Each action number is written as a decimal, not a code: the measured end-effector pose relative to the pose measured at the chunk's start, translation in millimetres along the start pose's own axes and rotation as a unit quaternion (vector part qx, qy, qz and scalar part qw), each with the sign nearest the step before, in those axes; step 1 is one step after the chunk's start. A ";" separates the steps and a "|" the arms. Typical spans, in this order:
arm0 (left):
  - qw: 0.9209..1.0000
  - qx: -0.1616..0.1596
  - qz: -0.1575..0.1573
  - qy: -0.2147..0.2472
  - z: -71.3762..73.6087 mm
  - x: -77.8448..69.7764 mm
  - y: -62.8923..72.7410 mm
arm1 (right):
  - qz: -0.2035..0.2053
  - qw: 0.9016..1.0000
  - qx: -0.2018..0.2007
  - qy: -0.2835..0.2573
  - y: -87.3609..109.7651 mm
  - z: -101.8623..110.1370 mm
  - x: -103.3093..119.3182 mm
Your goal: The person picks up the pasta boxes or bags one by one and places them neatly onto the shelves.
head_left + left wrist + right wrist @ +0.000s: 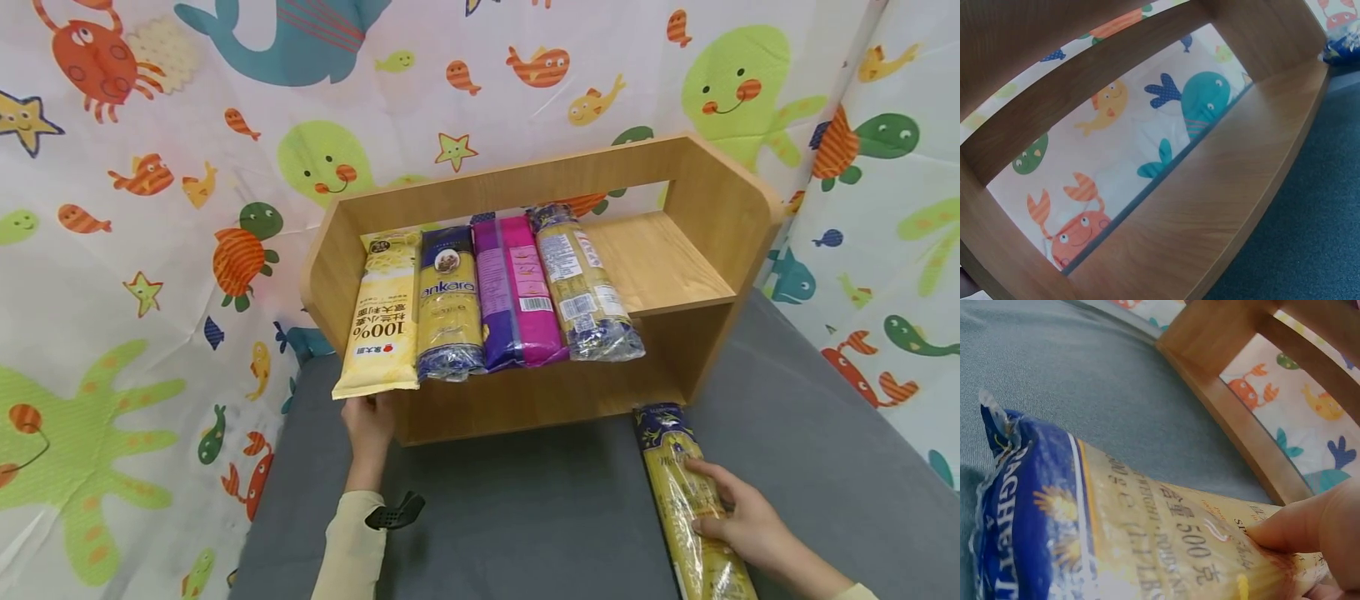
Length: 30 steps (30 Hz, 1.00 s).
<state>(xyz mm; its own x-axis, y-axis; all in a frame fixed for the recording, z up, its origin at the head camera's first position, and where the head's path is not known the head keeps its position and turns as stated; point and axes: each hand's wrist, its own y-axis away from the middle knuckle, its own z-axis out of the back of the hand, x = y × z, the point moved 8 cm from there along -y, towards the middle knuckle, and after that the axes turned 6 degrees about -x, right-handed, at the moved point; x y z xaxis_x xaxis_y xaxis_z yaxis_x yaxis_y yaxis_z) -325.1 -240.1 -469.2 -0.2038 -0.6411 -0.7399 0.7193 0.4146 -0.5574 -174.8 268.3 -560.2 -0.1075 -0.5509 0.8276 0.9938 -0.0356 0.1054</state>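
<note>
My right hand [750, 521] grips a clear-and-blue pack of spaghetti [678, 487] on the grey cloth, its far end close to the shelf's lower right corner. The right wrist view shows the thumb [1297, 525] pressing on the pack's printed side. At the lower left of the wooden shelf [517, 412], my left hand [369, 433] holds the side panel's front edge; a yellow pasta pack [382, 321] hides its fingertips. Beside that pack on the upper board lie an Ankara pasta pack [450, 304], a pink-purple pack [517, 292] and a clear pasta pack [581, 279].
Bare upper board [645, 258] shows right of the packs. Below it, the lower compartment's wooden floor [1210, 194] shows in the left wrist view. A patterned sea-animal curtain [187, 100] hangs behind and at both sides. Grey cloth [525, 517] covers the surface in front.
</note>
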 end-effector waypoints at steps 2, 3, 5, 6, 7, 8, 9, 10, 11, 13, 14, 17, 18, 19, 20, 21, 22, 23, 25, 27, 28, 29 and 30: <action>1.000 -0.001 0.000 0.003 0.9 -0.3 0.1 | -0.002 1.000 -0.002 -0.003 2.2 7.3 -0.8; 1.000 0.000 0.001 0.003 1.1 0.0 0.2 | -0.006 1.000 -0.002 -0.005 3.3 11.1 -1.0; 1.000 -0.001 0.000 0.003 1.5 0.0 0.1 | -0.008 1.000 -0.002 -0.004 5.5 19.4 -0.4; 1.000 0.000 0.000 0.005 1.7 -0.3 0.1 | -0.009 1.000 -0.001 -0.003 6.8 24.2 0.5; 1.000 0.001 -0.001 0.006 1.8 -0.6 0.1 | -0.010 1.000 -0.001 -0.005 8.1 29.0 1.6; 1.000 0.001 -0.003 0.005 1.6 -0.7 0.0 | -0.011 1.000 0.001 -0.004 9.5 34.0 2.8; 1.000 0.001 -0.004 0.004 1.5 -0.8 -0.1 | -0.012 1.000 0.006 -0.002 10.7 39.2 4.1; 1.000 0.002 -0.006 0.003 1.3 -1.1 -0.2 | -0.015 1.000 0.011 -0.007 12.4 44.2 5.5; 1.000 0.002 -0.007 0.004 1.3 -1.7 -0.3 | -0.020 1.000 0.015 -0.012 14.2 49.3 7.2; 1.000 0.003 -0.007 0.005 1.4 -2.5 -0.3 | -0.028 0.999 0.027 -0.024 17.7 59.0 10.2; 1.000 0.003 -0.007 0.004 1.5 -2.8 -0.3 | -0.028 0.999 0.031 -0.031 19.3 63.8 11.8; 1.000 0.004 -0.004 0.009 2.1 -3.9 -0.7 | -0.020 0.998 0.037 -0.057 24.2 76.4 21.3; 1.000 0.004 -0.002 0.009 2.0 -3.6 -0.7 | -0.010 0.998 0.034 -0.060 25.6 80.4 25.5; 1.000 0.004 -0.001 0.008 2.0 -3.4 -0.8 | -0.003 0.997 0.032 -0.064 27.3 84.0 29.6; 1.000 0.004 0.000 0.008 2.0 -3.4 -0.9 | 0.005 0.998 0.029 -0.060 28.9 87.7 34.8; 1.000 0.003 0.001 0.008 2.1 -3.5 -1.1 | 0.008 0.998 0.027 -0.056 30.6 91.2 40.0; 1.000 0.002 0.002 0.006 2.2 -3.5 -1.1 | 0.013 0.998 0.026 -0.057 32.0 94.5 44.9; 1.000 0.001 0.002 0.005 2.2 -3.6 -1.2 | 0.013 0.998 0.025 -0.055 33.5 97.8 50.0; 1.000 0.000 0.001 0.005 2.4 -4.3 -1.2 | 0.017 0.999 0.024 -0.045 36.3 104.4 59.9; 1.000 -0.001 -0.002 0.006 2.3 -5.1 -1.2 | 0.024 0.997 0.039 -0.063 38.5 108.9 70.2; 1.000 -0.002 -0.004 0.006 2.5 -5.4 -1.2 | 0.032 0.994 0.054 -0.086 39.2 110.4 75.7; 1.000 -0.003 -0.006 0.008 2.7 -5.9 -1.3 | 0.038 0.990 0.070 -0.113 39.7 111.7 80.8; 1.000 -0.004 -0.009 0.009 2.9 -6.3 -1.3 | 0.048 0.987 0.080 -0.133 39.9 113.6 86.1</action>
<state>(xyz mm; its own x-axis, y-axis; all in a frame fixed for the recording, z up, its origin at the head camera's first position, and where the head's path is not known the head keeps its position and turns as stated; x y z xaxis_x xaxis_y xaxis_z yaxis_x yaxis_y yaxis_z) -322.8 -238.4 -462.7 -0.2279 -0.6366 -0.7368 0.7108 0.4084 -0.5727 -147.7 314.2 -422.0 -0.0381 -0.3064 0.9511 0.9847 0.1507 0.0879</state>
